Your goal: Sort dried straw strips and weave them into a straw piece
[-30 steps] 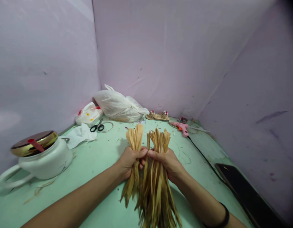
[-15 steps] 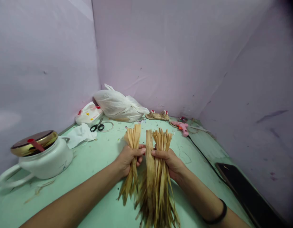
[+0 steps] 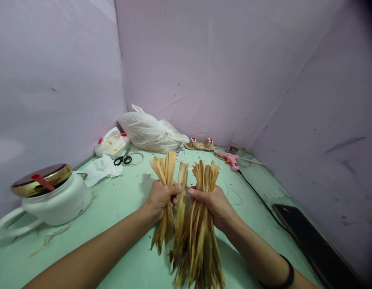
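My left hand (image 3: 160, 197) is closed around a smaller bunch of dried leaf strips (image 3: 164, 170), their cut ends fanning upward. Between its thumb and fingers it also pinches a single wide strip (image 3: 181, 200) standing at the bunch's right. My right hand (image 3: 214, 202) grips a thicker bundle of dried leaf strips (image 3: 204, 241), which hangs below the fist with frayed, darker tips. Its thumb points left, close to the wide strip. Both bunches are held upright above the pale green table (image 3: 128, 249). The fingers behind the bundles are mostly hidden.
At left stands a white pot (image 3: 61, 204) with a gold-rimmed lid. Scissors (image 3: 123, 160), tissue (image 3: 103, 170) and a white plastic bag (image 3: 151, 132) lie farther back. A pink glue gun (image 3: 231, 159), its black cord and a dark phone (image 3: 309, 237) are at right.
The wide strip has passed from my right thumb to my left hand and shifted left. A gap now separates it from the thicker bundle.
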Tool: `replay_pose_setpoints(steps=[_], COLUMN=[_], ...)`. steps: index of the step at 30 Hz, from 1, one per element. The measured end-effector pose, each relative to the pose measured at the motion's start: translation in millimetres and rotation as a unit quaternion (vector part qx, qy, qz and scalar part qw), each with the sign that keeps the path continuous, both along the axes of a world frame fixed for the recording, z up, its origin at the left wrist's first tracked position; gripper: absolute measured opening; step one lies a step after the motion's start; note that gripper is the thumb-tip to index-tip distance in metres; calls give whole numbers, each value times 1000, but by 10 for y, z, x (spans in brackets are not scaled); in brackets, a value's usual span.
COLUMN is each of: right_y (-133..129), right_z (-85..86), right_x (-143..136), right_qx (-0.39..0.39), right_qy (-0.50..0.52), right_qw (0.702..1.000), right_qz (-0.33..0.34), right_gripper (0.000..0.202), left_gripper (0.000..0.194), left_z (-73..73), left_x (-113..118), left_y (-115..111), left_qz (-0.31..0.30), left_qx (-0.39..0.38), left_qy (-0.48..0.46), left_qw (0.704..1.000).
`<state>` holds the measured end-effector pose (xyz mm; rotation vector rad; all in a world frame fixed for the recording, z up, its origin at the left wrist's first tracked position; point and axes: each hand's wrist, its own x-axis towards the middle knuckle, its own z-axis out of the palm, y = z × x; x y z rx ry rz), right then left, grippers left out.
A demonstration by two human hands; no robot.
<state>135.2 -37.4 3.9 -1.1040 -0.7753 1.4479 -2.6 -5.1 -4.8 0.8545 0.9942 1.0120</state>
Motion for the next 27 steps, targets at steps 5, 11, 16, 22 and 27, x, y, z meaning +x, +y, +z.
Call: replay_pose_setpoints(steps=[5, 11, 16, 22, 27], right_y=[-61, -1, 101, 64, 63], right_z=[114, 92, 22, -21, -12], right_x=[-65, 25, 150, 52, 72], right_qx=[52, 2, -90, -55, -56], right_qy=[-3, 35, 10, 30, 25], right_qw=[990, 989, 995, 997, 997], right_qz=[130, 141, 42, 38, 54], right_gripper=[23, 24, 28, 36, 21], left_gripper=[21, 19, 21, 39, 44], left_z=[51, 34, 16, -4, -4], left_x=[40, -2, -55, -50, -66], left_y=[-97, -29, 86, 30, 39], left_qz=[-8, -62, -32, -117, -117], left_qx=[42, 18, -9, -34, -13], left_qy=[27, -6, -31, -138, -123], left_qw=[999, 998, 999, 983, 985])
